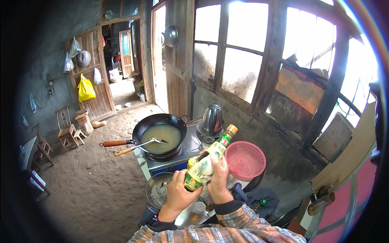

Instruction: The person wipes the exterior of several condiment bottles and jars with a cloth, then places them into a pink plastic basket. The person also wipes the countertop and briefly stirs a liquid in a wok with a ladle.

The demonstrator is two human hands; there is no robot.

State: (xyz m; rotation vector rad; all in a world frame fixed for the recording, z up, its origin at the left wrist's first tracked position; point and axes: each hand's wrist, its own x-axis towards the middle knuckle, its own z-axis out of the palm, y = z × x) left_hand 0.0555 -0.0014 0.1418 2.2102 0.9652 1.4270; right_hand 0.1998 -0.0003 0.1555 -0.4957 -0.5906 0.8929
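Two sauce bottles with green and yellow labels are held in front of me. One bottle [221, 142] has a gold cap and points up to the right; the other [194, 173] lies lower, its cap by the left side. My left hand [179, 194] grips the lower bottle near its base. My right hand [219, 179] is against the bottles from the right, with a crumpled pale wrap or cloth [205, 167] at its fingers; its exact hold is partly hidden. Beyond them a black wok [139, 124] with cloudy liquid sits on the stove, a wooden-handled spatula [136, 146] resting in it.
An electric kettle [212, 117] stands behind the bottles, and a pink plastic basket [258, 152] is at their right. A metal bowl [150, 185] holding a plastic bag sits left of my hands. A small lidded jar [199, 208] stands below them. The wok handle [115, 143] juts out left.
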